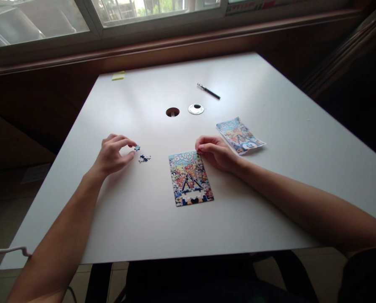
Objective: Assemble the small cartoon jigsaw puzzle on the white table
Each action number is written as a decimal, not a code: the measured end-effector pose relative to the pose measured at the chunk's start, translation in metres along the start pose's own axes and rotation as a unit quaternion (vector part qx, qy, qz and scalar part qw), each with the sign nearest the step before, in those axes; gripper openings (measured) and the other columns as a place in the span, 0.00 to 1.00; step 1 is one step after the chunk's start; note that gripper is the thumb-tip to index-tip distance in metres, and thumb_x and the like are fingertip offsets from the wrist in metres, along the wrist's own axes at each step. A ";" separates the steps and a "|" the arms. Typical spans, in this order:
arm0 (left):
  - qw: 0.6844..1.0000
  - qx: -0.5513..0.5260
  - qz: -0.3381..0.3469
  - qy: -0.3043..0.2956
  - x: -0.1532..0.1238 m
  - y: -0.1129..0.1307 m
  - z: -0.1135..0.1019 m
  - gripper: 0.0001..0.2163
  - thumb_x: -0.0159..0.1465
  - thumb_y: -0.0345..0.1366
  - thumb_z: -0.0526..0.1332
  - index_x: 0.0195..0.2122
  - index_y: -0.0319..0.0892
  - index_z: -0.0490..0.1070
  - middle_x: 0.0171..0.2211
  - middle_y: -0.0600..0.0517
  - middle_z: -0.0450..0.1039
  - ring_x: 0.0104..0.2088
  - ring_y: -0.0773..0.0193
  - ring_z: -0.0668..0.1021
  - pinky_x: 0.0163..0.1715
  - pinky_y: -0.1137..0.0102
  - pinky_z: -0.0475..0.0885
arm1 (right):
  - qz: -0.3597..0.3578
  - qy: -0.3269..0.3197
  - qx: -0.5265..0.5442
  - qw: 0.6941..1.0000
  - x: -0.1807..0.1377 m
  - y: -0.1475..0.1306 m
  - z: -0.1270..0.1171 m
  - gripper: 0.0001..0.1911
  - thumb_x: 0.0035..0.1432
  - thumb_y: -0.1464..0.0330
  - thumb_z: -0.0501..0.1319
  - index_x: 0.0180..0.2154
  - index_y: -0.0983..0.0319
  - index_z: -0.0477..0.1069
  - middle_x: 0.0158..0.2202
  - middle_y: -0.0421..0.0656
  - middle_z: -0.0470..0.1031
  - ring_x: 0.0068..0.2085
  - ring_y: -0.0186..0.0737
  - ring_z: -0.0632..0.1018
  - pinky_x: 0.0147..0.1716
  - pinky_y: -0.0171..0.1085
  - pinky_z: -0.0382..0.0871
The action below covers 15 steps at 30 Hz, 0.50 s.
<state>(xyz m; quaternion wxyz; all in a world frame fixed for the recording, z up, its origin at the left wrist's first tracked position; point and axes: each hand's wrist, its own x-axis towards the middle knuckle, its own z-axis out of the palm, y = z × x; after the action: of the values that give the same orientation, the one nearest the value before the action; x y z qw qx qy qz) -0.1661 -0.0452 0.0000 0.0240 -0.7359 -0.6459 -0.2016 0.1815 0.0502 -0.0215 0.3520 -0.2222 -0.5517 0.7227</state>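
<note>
A colourful jigsaw puzzle (192, 179) lies flat on the white table, with a pale gap shape in its lower middle. My right hand (216, 152) rests at its top right corner, thumb and fingers pressed together; whatever they may pinch is hidden. On the left, my left hand (115, 153) has its thumb and index finger apart. Its index fingertip touches or nearly touches a light blue puzzle piece (137, 147). Just below that piece lies a small cluster of dark blue and white puzzle pieces (144, 158).
A printed picture sheet (240, 135) lies beside my right wrist. Farther back are a black pen (208, 91), a round metal cover (196, 109) and a cable hole (172, 112) in the table (137, 227). Yellow sticky notes (118, 75) sit at the far left edge.
</note>
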 end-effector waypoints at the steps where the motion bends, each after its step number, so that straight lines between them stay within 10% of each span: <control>1: 1.000 0.008 -0.005 0.000 0.000 0.000 0.001 0.08 0.60 0.38 0.62 0.40 0.47 0.78 0.41 0.53 0.78 0.46 0.55 0.74 0.53 0.59 0.65 | 0.001 0.000 -0.001 1.000 0.000 0.000 0.000 0.02 0.50 0.71 0.64 0.26 0.63 0.75 0.25 0.39 0.69 0.30 0.34 0.65 0.32 0.36 0.56; 15: 1.000 0.007 0.007 -0.026 -0.001 0.001 0.000 0.07 0.60 0.41 0.62 0.36 0.47 0.77 0.40 0.52 0.78 0.45 0.55 0.75 0.51 0.60 0.63 | 0.003 -0.001 -0.004 1.000 0.000 -0.002 0.000 0.02 0.49 0.70 0.64 0.26 0.62 0.75 0.25 0.39 0.69 0.30 0.35 0.66 0.33 0.37 0.58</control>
<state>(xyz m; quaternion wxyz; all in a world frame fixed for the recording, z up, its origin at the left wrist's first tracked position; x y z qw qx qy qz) -0.1653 -0.0466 0.0002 0.0141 -0.7451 -0.6427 -0.1776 0.1818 0.0500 -0.0199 0.3483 -0.2248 -0.5539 0.7220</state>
